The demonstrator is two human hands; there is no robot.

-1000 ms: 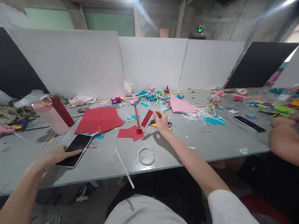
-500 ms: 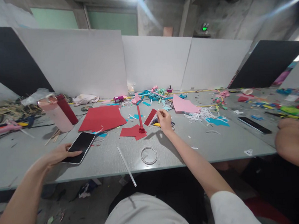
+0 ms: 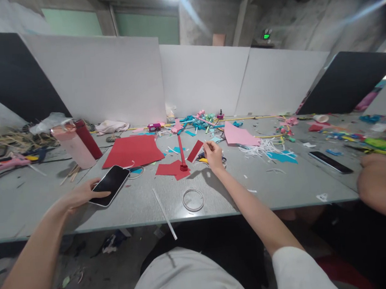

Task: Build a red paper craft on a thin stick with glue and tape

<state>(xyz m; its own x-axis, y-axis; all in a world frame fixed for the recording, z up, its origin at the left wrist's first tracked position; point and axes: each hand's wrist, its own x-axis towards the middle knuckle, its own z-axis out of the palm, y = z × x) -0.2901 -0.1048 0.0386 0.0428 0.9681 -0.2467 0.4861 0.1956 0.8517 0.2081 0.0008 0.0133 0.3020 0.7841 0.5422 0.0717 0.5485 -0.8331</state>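
My left hand (image 3: 84, 195) grips a dark-screened phone (image 3: 112, 184) by its near left side, thumb across the screen. Between the fingertips of my right hand (image 3: 213, 154) is a small red paper rectangle (image 3: 195, 151) with a pale edge, tilted above the table. Just left of it, a red paper stem (image 3: 181, 149) with a rolled end rests on small red paper pieces (image 3: 167, 168). Yellow-handled scissors (image 3: 203, 160) lie partly hidden behind my right hand. Nearer me are a ring of clear-white tape (image 3: 193, 200) and a thin white stick (image 3: 165, 214) overhanging the table edge.
A large red sheet (image 3: 133, 151) and two bottles (image 3: 77, 147) stand to the left. On the right lie a pink sheet (image 3: 240, 134), shredded white strips (image 3: 261, 147) and another phone (image 3: 330, 162). A co-worker's arm (image 3: 378, 181) rests at far right. White panels (image 3: 205, 80) close off the back.
My left hand has raised the phone slightly and shifted it to the right. My right hand keeps the red paper in nearly the same place.
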